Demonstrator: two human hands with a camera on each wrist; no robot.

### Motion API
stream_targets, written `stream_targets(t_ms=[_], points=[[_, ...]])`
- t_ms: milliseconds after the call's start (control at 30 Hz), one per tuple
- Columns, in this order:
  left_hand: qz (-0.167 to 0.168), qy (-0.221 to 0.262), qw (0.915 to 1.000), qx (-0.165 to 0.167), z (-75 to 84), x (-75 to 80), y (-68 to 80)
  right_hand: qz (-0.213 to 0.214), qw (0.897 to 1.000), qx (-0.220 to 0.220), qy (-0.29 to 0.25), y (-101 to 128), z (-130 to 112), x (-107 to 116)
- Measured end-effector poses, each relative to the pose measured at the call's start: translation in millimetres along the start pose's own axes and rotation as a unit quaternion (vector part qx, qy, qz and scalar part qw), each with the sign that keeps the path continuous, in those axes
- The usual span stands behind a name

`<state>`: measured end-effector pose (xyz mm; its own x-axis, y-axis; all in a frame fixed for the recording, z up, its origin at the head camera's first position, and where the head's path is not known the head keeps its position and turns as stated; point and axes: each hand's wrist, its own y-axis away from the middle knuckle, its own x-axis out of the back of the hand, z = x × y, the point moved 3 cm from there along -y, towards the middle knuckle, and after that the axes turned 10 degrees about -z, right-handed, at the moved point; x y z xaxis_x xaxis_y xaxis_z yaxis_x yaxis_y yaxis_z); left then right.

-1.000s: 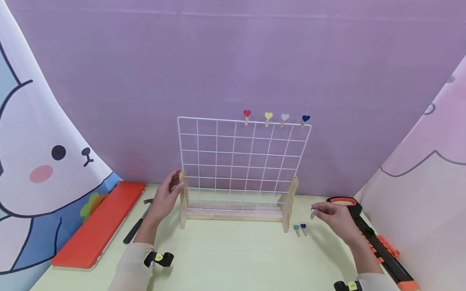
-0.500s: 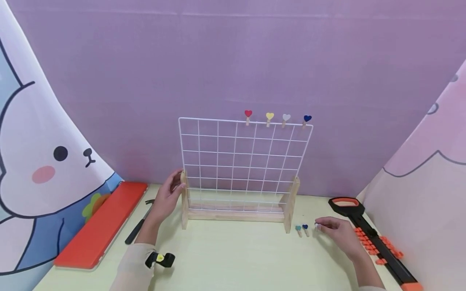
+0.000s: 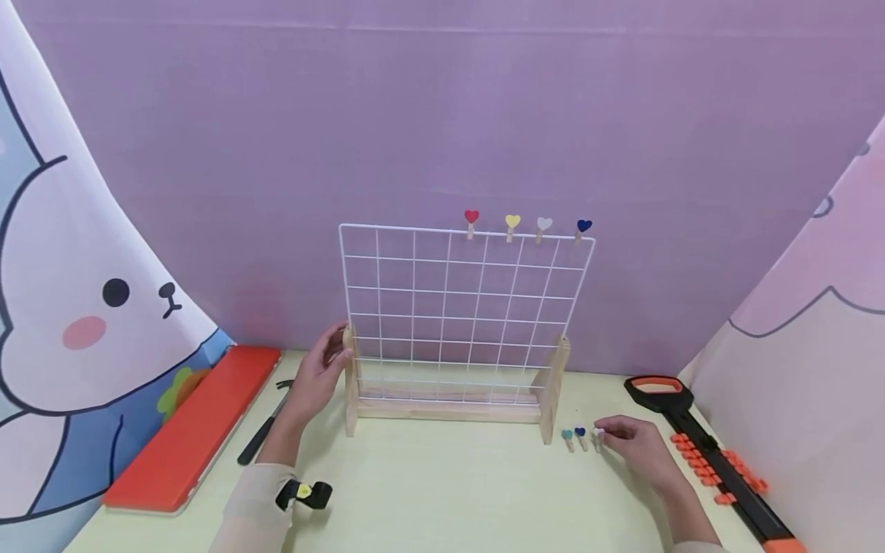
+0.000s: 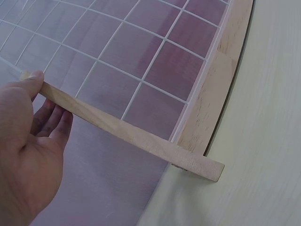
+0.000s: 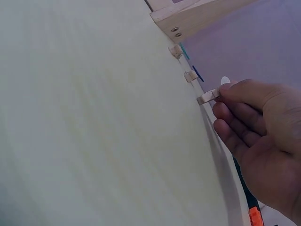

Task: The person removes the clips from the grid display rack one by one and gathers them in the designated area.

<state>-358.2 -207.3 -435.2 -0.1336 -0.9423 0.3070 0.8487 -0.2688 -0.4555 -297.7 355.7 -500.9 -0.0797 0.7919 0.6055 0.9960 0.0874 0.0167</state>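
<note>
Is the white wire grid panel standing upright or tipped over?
Upright: the white wire grid panel stands in its wooden base, steadied by the left hand.

Red tray (image 3: pixel 190 426) far left of the wire grid, black-handled hammer (image 3: pixel 263 430) between them; orange-black clamp (image 3: pixel 712 453) lies well right; purple backdrop (image 3: pixel 442 138) behind.

A staged tabletop recording booth rather than a lived-in room: a plain purple backdrop (image 3: pixel 442 115) is hanging directly behind the white wire grid (image 3: pixel 466 307), cartoon-printed curtains (image 3: pixel 76 307) are closing in on both sides of the grid, and a pale green tabletop (image 3: pixel 442 491) is lying beneath it, carrying assorted props beside the grid.
</note>
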Motion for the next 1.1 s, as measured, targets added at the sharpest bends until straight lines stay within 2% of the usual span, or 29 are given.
stream_targets(t_ms=[333,567,1100], points=[[-0.003,0.004,1.0,-0.005,2.8,-2.1,-3.2,-0.014,1.0,-0.005,0.014,-2.7,8.8,-0.2],[-0.005,0.004,1.0,0.006,3.3,-0.7,-0.9,-0.013,0.999,0.016,0.035,-9.0,13.3,-1.9],[-0.004,0.001,1.0,0.0,0.6,0.7,-0.4,-0.008,0.999,-0.014,0.032,-6.4,8.3,-5.6]])
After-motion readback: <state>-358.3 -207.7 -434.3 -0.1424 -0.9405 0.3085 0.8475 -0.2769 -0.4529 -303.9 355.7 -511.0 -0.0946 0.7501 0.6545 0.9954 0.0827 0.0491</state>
